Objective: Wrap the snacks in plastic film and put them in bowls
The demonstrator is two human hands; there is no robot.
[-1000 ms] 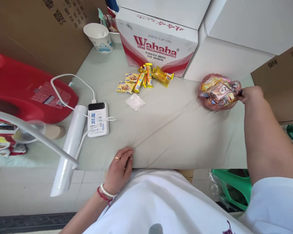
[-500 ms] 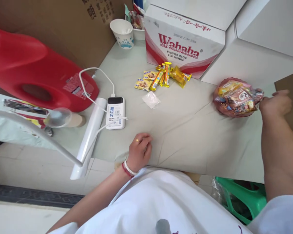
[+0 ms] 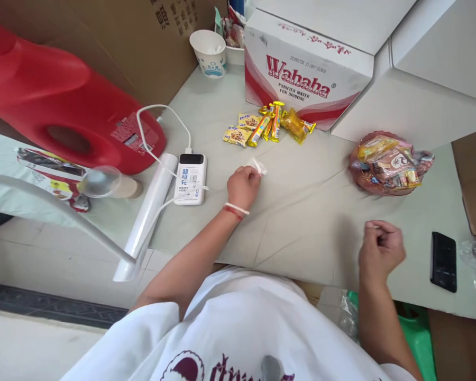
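Reaching up the middle of the frame, the left hand (image 3: 244, 185) now has its fingertips closed on the small clear packet (image 3: 259, 166), which lies on the surface (image 3: 301, 211) just below the pile of yellow snack bars (image 3: 267, 124). A second ago this hand rested flat at the near edge of the surface, with the packet lying untouched and well apart from it. The right hand (image 3: 381, 251) has come away from the bowl of wrapped sweets (image 3: 388, 164) at the right of the frame, whose rim it was touching. It now hovers in the lower right with its fingers curled in toward the palm; whether anything small sits inside them cannot be told. A black phone (image 3: 443, 261) lies just right of it.

So contact has passed from the bowl to the packet, and the left hand is the one at work. The bowl stands where it was. A white power bank (image 3: 190, 179) with its cable lies just left of the left hand, and the Wahaha box (image 3: 305, 69) stands behind the snack bars.
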